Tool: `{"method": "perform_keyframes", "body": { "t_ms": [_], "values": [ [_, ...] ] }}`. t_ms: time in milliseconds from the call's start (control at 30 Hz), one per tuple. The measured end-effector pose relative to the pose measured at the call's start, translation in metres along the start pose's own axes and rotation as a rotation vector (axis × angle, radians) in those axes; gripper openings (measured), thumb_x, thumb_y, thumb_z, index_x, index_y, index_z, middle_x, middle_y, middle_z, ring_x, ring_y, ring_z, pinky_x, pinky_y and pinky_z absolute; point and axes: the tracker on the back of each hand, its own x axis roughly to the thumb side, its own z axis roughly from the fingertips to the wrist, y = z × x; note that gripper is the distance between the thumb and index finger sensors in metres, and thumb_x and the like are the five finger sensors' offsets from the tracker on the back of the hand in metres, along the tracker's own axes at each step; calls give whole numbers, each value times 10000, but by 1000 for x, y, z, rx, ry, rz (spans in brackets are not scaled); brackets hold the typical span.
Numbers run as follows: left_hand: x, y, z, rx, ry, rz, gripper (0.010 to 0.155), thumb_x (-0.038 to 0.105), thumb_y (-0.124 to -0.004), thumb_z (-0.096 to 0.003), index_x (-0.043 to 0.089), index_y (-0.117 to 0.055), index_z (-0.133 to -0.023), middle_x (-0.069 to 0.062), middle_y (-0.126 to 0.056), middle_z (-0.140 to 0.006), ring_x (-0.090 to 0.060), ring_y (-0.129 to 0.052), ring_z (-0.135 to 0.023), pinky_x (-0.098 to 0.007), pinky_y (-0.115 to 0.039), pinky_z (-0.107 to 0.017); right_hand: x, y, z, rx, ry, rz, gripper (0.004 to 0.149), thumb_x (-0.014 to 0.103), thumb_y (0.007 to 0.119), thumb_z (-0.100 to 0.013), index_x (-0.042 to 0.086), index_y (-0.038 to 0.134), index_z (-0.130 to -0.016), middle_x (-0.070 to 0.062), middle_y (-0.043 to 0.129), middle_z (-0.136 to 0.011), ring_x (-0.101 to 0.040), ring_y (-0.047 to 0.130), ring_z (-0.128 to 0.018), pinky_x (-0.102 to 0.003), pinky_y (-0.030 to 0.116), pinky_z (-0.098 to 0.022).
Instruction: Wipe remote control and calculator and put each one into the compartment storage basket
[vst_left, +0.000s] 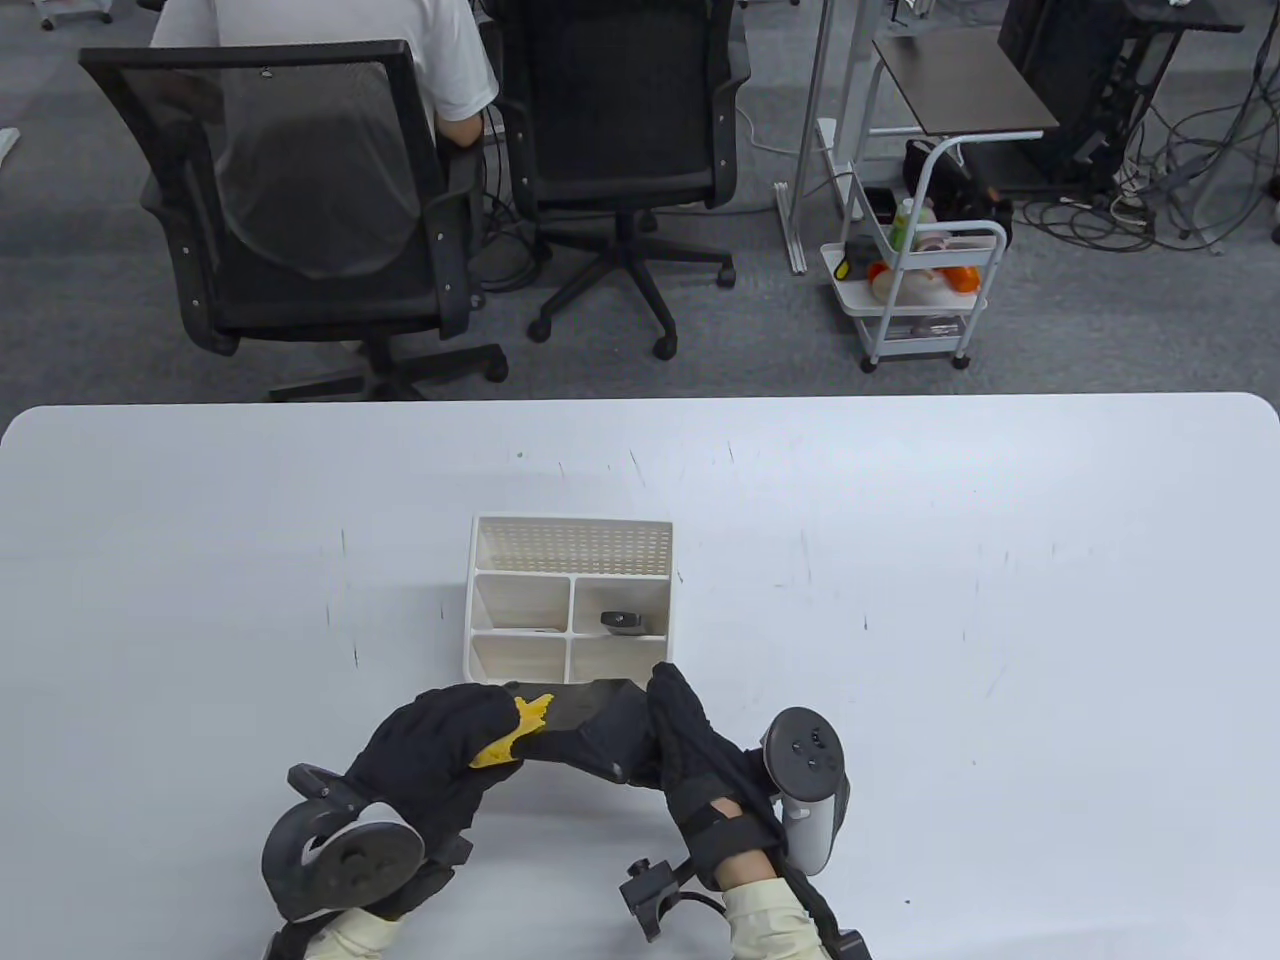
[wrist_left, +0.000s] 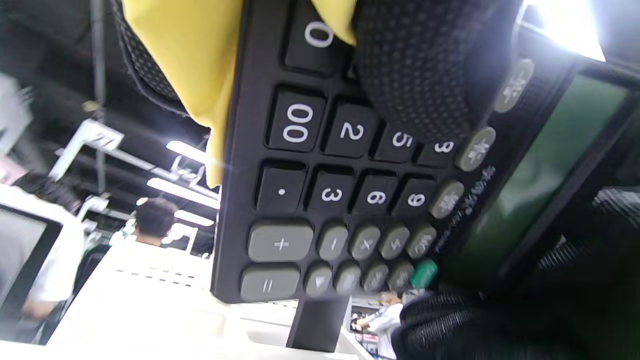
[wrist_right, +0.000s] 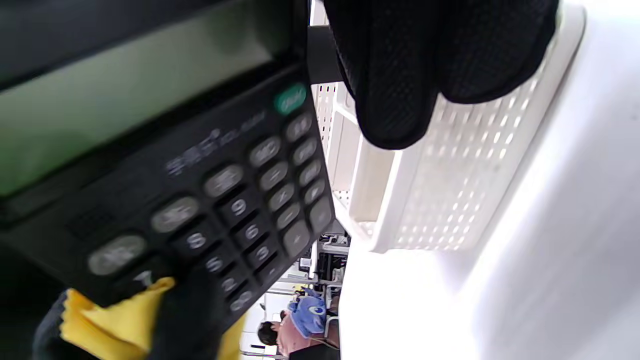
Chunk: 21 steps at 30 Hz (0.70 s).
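A black calculator (vst_left: 585, 722) is held a little above the table, just in front of the white compartment basket (vst_left: 485, 560). My left hand (vst_left: 500, 722) pinches a yellow cloth (vst_left: 512, 738) against its left end. In the left wrist view a gloved fingertip (wrist_left: 420, 75) lies on the number keys (wrist_left: 350, 200), with the cloth (wrist_left: 185, 60) wrapped round the edge. My right hand (vst_left: 668, 715) grips the display end. Its fingers (wrist_right: 425, 60) curl over the calculator (wrist_right: 200, 165), close to the basket (wrist_right: 450, 175). A dark remote control (vst_left: 622, 622) lies in the basket's middle right compartment.
The white table (vst_left: 1000, 600) stretches wide on both sides of the basket. Beyond its far edge stand two black office chairs (vst_left: 300, 200), one with a seated person, and a small white cart (vst_left: 915, 290).
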Motion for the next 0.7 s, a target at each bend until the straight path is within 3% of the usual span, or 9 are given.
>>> {"method": "perform_keyframes", "body": {
  "t_ms": [100,233,333,400,500,600,700],
  "values": [
    [11,-5,1,-32,-81,-56,498,354,-944,-413,388,-721,-857,84,-911,-881,-202,-997,-815,-485,-825,-612,-1,-2,0,-20,-1,-134,869,393,603,-634,-239,145,-1017,-369,756,-907,-366,951,-714,-570,781,-520],
    [23,-14,0,-103,-129,-94,546,354,-922,-433,380,-689,-927,65,-846,-982,-255,-903,-930,-516,-769,-663,2,-5,3,-152,-19,-281,773,251,634,-607,-225,184,-1018,-336,831,-823,-344,1011,-638,-514,850,-481],
    [29,-25,0,-217,-111,-134,675,473,-902,-420,382,-620,-1027,43,-690,-1131,-359,-531,-1111,-604,-568,-751,5,-8,3,-134,-53,-258,763,250,619,-615,-197,161,-1032,-296,797,-865,-348,976,-660,-494,848,-493],
    [29,-29,0,-258,-89,-228,783,531,-890,-411,437,-492,-1078,4,-493,-1198,-378,-424,-1114,-621,-504,-767,6,-11,4,-192,-76,-256,754,251,612,-614,-195,174,-1035,-288,799,-863,-338,978,-653,-483,853,-490],
    [27,-28,0,-214,-81,-295,807,498,-896,-416,402,-455,-1085,18,-578,-1166,-329,-574,-1084,-592,-570,-753,8,-14,3,-194,-102,-305,750,251,611,-618,-189,174,-1040,-288,794,-868,-342,972,-659,-486,847,-494],
    [27,-27,-1,-182,-66,-262,836,423,-885,-442,261,-401,-1105,-25,-610,-1153,-314,-653,-1069,-561,-609,-747,9,-13,4,-205,-123,-319,748,254,609,-619,-181,172,-1043,-284,786,-879,-343,964,-670,-488,841,-502],
    [29,-27,0,-171,-93,-241,720,374,-859,-466,243,-508,-1081,-79,-636,-1137,-356,-665,-1060,-565,-606,-747,9,-13,5,-210,-131,-323,746,256,608,-620,-174,172,-1047,-281,780,-887,-347,957,-678,-491,835,-508]
  ]
}}
